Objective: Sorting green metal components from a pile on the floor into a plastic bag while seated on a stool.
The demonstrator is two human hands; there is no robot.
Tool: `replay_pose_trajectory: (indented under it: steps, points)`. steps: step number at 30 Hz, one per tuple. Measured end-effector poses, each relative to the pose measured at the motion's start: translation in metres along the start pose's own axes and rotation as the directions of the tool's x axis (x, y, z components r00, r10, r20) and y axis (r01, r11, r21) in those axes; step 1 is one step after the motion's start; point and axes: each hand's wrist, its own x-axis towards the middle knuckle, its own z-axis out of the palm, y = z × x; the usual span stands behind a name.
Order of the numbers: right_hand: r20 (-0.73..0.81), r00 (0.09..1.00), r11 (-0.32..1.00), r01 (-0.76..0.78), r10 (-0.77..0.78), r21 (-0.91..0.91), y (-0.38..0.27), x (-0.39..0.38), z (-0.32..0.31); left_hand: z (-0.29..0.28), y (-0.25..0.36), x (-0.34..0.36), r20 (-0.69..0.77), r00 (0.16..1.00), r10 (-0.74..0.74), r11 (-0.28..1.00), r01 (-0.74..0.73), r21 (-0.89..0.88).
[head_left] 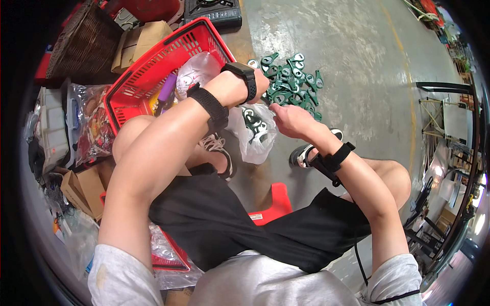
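A clear plastic bag (pixel 258 146) hangs open between my two hands, above the floor and in front of my shoes. Inside it lie several green-and-silver pieces (pixel 253 120) that look like bottle openers. My left hand (pixel 258 84) is closed at the bag's far left rim, its fingertips mostly hidden behind the hand. On the right side of the rim, my right hand (pixel 293 120) pinches the plastic between thumb and fingers. Just beyond both hands, a heap of the same green opener-like pieces (pixel 291 84) is spread on the floor.
To the left stands a red slotted basket (pixel 138 68) holding clear plastic and a purple item (pixel 167 87). Behind it are a cardboard box (pixel 143 45) and a black portable stove (pixel 213 15). A red stool edge (pixel 275 204) shows between my legs. Metal racks line the right.
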Motion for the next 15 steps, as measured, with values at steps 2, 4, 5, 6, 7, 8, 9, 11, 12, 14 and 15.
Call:
replay_pose_trajectory:
  steps: [2, 4, 5, 6, 7, 8, 9, 11, 12, 14, 15]
  points:
    - [0.042, 0.992, 0.871, -0.080, 0.115, -0.484, -0.015, -0.001, -0.007, 0.002, -0.003, 0.000, 0.007, 1.000, 0.000, 1.000, 0.000, 0.002]
    - [0.108, 0.978, 0.864, -0.106, 0.181, -0.492, -0.028, -0.004, -0.015, 0.004, -0.005, 0.000, 0.012, 1.000, 0.002, 1.000, -0.002, 0.005]
    - [0.226, 0.970, 0.946, -0.017, 0.095, -0.324, -0.034, -0.008, -0.018, 0.006, -0.007, 0.000, 0.014, 1.000, 0.003, 1.000, -0.003, 0.006]
    - [0.324, 0.946, 0.989, 0.060, -0.013, -0.136, -0.038, -0.010, -0.018, 0.007, -0.009, -0.001, 0.017, 1.000, 0.003, 1.000, -0.003, 0.008]
    - [0.311, 0.945, 0.991, 0.124, -0.104, -0.047, -0.025, -0.014, -0.012, 0.003, -0.007, 0.004, 0.010, 1.000, 0.013, 1.000, -0.013, 0.013]
    - [0.332, 0.940, 0.993, 0.104, -0.078, -0.062, -0.029, -0.016, -0.008, 0.003, -0.008, 0.006, 0.011, 1.000, 0.018, 1.000, -0.018, 0.015]
    - [0.358, 0.933, 0.985, 0.083, -0.024, -0.153, -0.033, -0.012, -0.002, 0.003, -0.008, 0.008, 0.012, 1.000, 0.023, 1.000, -0.024, 0.018]
    - [0.389, 0.921, 0.970, 0.077, 0.019, -0.231, -0.024, -0.013, 0.009, 0.000, -0.007, 0.012, 0.015, 0.999, 0.031, 0.999, -0.032, 0.022]
    - [0.422, 0.898, 0.949, 0.018, 0.123, -0.315, -0.017, -0.020, 0.015, -0.003, -0.005, 0.014, 0.016, 0.999, 0.037, 0.999, -0.037, 0.024]
    - [0.448, 0.890, 0.905, 0.118, 0.087, -0.409, -0.038, -0.032, 0.010, -0.006, -0.013, 0.008, 0.052, 0.999, 0.002, 0.999, -0.004, 0.049]
    - [0.431, 0.898, 0.909, 0.107, 0.086, -0.403, -0.039, -0.033, 0.002, -0.009, -0.015, 0.008, 0.076, 0.997, -0.032, 0.998, 0.028, 0.062]
